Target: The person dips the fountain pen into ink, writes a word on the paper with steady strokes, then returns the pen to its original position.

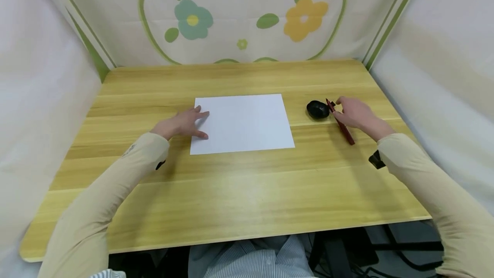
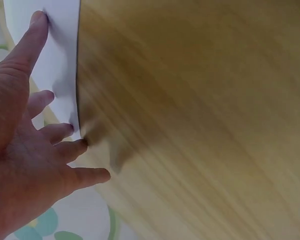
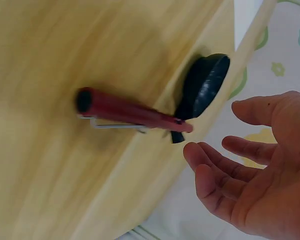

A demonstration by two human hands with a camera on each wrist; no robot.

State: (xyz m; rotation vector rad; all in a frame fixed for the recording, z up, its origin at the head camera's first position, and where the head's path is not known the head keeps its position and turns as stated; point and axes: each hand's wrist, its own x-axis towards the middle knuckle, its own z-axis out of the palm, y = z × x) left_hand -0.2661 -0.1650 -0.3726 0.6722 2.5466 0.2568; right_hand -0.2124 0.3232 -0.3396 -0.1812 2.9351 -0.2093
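Observation:
A sheet of white paper (image 1: 243, 123) lies on the wooden table. My left hand (image 1: 185, 122) rests at its left edge with fingers and thumb spread; the thumb and some fingertips overlap the sheet. On the right, a dark red, pen-shaped tool (image 3: 125, 111) with a thin metal clip leans over the short tab of a rounded black object (image 3: 205, 82), shiny and bowl-like. My right hand (image 1: 356, 113) is close beside the tool's narrow end. In the right wrist view its fingers are loosely bent, with nothing between them.
The table (image 1: 247, 192) has a front edge near the person's lap. White cloth (image 1: 444, 46) hangs on both sides, and a flower-printed cloth (image 1: 239, 12) stands behind. Below the front right edge are dark frame parts (image 1: 343, 248) and cables.

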